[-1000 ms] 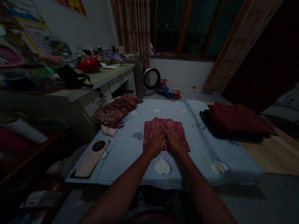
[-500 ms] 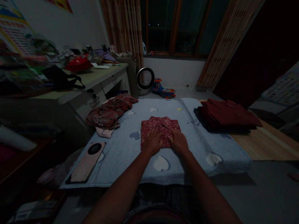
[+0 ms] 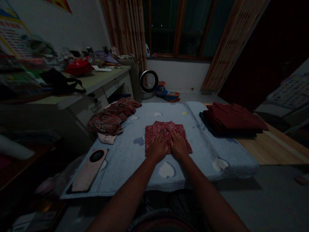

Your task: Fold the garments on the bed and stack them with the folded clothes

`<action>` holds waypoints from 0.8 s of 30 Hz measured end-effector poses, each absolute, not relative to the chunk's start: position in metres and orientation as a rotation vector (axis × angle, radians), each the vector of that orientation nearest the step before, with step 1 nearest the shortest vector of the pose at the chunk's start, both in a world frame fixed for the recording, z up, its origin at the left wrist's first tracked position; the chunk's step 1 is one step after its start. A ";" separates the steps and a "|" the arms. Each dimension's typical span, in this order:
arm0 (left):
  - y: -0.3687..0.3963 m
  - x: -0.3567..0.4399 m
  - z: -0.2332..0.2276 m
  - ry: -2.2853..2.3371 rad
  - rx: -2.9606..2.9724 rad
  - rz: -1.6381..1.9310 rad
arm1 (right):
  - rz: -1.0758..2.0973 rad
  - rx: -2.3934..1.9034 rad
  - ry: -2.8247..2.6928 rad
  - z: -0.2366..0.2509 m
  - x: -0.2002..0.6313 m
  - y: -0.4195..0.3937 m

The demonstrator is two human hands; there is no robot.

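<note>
The light-blue cloth (image 3: pixel 130 170) spreads widest before you, scattered with heart shapes. Taking your small red garment as the clock's centre, the folded pile (image 3: pixel 235 117) sits toward two o'clock, dark red on top; the crumpled patterned clothing (image 3: pixel 108 117) lies toward ten. That red garment (image 3: pixel 161 127) is folded flat mid-cloth (its collar end points to twelve). A pink phone (image 3: pixel 88 174) rests toward eight. Your left hand (image 3: pixel 157 148) and right hand (image 3: pixel 179 146) lie flat on the garment's six o'clock half, fingers extended, thumbs near each other.
</note>
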State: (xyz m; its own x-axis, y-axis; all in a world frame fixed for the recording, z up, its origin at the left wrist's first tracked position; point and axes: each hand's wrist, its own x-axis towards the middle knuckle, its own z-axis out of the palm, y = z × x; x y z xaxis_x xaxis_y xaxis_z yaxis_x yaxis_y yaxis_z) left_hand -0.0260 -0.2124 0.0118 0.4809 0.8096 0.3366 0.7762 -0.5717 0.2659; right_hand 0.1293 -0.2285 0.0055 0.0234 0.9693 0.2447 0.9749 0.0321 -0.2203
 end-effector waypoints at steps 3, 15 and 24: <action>-0.210 -0.019 0.016 1.369 2.645 0.737 | -0.037 -1.979 -1.994 0.005 0.130 -0.230; -0.191 0.004 -0.008 1.265 2.554 0.770 | 0.014 -2.066 -1.861 0.000 0.138 -0.228; -0.197 0.009 0.001 1.379 2.574 0.706 | 0.133 -2.206 -1.893 0.012 0.155 -0.234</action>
State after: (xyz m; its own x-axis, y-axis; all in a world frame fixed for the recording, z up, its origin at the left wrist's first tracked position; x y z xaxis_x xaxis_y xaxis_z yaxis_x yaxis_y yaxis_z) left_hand 0.0090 -0.1965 0.0012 0.4705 0.8152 0.3379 0.7507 -0.5710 0.3323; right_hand 0.1549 -0.2339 0.0115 0.1609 0.9836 0.0810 0.9626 -0.1383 -0.2329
